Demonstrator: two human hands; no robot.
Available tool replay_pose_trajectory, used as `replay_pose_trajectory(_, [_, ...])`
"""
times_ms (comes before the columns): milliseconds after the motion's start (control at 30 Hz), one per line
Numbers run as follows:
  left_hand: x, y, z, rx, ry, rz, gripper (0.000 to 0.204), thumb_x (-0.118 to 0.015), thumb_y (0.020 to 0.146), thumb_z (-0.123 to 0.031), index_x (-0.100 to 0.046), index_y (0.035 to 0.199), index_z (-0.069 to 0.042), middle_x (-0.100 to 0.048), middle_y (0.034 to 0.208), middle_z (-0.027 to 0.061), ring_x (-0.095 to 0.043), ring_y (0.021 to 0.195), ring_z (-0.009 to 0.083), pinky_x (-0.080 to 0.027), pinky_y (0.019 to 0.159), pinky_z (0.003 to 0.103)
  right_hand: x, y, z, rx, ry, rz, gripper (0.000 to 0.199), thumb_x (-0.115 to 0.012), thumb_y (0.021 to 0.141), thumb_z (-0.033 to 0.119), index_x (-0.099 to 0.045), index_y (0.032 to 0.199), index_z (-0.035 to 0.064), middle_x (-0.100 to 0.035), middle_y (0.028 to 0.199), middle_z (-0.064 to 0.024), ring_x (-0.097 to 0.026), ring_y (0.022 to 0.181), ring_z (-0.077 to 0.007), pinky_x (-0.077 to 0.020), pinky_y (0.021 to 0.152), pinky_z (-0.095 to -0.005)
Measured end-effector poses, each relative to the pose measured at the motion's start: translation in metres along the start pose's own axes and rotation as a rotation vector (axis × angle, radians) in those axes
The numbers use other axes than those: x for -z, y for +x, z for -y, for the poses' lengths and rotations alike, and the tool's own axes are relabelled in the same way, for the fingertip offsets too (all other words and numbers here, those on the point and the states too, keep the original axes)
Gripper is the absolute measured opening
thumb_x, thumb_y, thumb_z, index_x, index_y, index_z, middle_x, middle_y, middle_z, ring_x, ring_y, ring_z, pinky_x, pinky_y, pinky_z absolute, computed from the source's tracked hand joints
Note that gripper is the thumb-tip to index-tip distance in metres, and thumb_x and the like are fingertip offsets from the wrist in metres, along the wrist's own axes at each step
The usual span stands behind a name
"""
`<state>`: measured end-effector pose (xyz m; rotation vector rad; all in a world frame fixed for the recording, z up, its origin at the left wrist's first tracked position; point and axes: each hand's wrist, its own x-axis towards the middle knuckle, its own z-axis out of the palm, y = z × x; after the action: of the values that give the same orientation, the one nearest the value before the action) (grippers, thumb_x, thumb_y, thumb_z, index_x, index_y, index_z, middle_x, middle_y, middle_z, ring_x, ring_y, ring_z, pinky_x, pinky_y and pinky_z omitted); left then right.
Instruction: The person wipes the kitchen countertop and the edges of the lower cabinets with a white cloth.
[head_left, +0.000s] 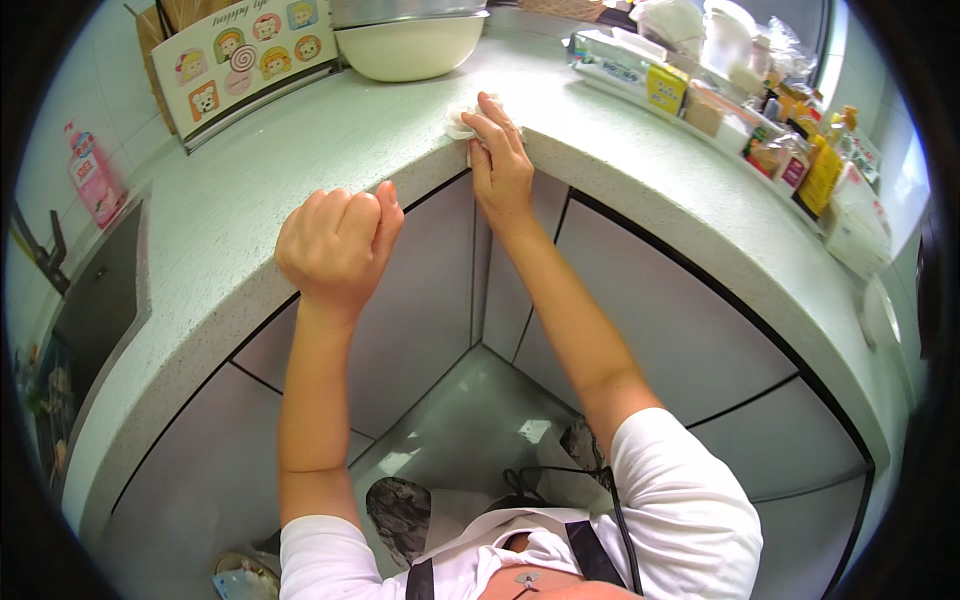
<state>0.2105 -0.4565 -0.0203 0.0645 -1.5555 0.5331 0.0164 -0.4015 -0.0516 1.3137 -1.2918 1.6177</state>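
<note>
My right hand [500,165] reaches to the inner corner of the speckled pale countertop [620,150]. Its fingers press on a crumpled white tissue or cloth [460,124], partly hidden under them, at the counter's edge. On the left, my left hand [338,240] is closed in a fist over the counter's front edge, its back toward me and the thumb along its side. Whatever its palm may hold is hidden.
A cream basin [412,48] stands behind the corner, beside a cartoon-printed rack [240,65]. At left are a pink pump bottle [93,175] and a sink [105,290]. Packages and bottles, including a yellow bottle [820,178], line the right side. Cabinet doors [650,290] are below.
</note>
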Motion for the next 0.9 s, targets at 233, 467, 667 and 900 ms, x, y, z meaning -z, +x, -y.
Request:
replay_pose_trajectory(233, [0.003, 0.003, -0.008, 0.146, -0.155, 0.075, 0.043, -0.064, 0.079, -0.001, -0.029, 0.056, -0.008, -0.028, 0.050, 0.0024, -0.025, 0.045, 0.0146, -0.020, 0.041, 0.029, -0.020, -0.022, 0.010, -0.071, 0.110, -0.142, 0.025, -0.053, 0.085, -0.001, -0.064, 0.105, 0.0096, -0.061, 0.120, -0.0098, -0.053, 0.119, -0.0290, -0.0425, 0.102, -0.0389])
replay_pose_trajectory(467, [0.007, 0.018, -0.005, 0.400, -0.183, 0.041, 0.042, -0.063, 0.080, -0.003, -0.031, 0.055, -0.006, -0.029, 0.050, 0.0037, -0.025, 0.044, 0.0130, -0.022, 0.041, 0.030, -0.033, -0.060, 0.051, 0.221, 0.314, 0.076, 0.019, -0.058, 0.084, 0.006, -0.067, 0.100, 0.0121, -0.062, 0.118, -0.0039, -0.058, 0.109, -0.0265, -0.0472, 0.097, -0.0375])
replay_pose_trajectory(667, [0.000, 0.027, 0.005, 0.378, -0.115, 0.096, 0.042, -0.060, 0.086, -0.008, -0.031, 0.056, -0.006, -0.030, 0.050, 0.0003, -0.025, 0.047, 0.0089, -0.022, 0.043, 0.028, -0.024, -0.027, 0.003, 0.167, 0.072, -0.173, 0.027, -0.064, 0.074, -0.003, -0.066, 0.097, 0.0099, -0.055, 0.116, -0.0102, -0.054, 0.105, -0.0291, -0.0483, 0.091, -0.0372])
replay_pose_trajectory(900, [-0.007, 0.025, 0.001, 0.523, -0.206, 0.147, 0.043, -0.059, 0.089, -0.012, -0.030, 0.057, -0.007, -0.029, 0.051, -0.0041, -0.025, 0.050, 0.0042, -0.021, 0.044, 0.025, -0.019, -0.016, -0.006, -0.083, 0.054, -0.299, 0.034, -0.058, 0.071, -0.011, -0.066, 0.098, 0.0078, -0.054, 0.110, -0.0127, -0.053, 0.104, -0.0306, -0.0464, 0.089, -0.0388])
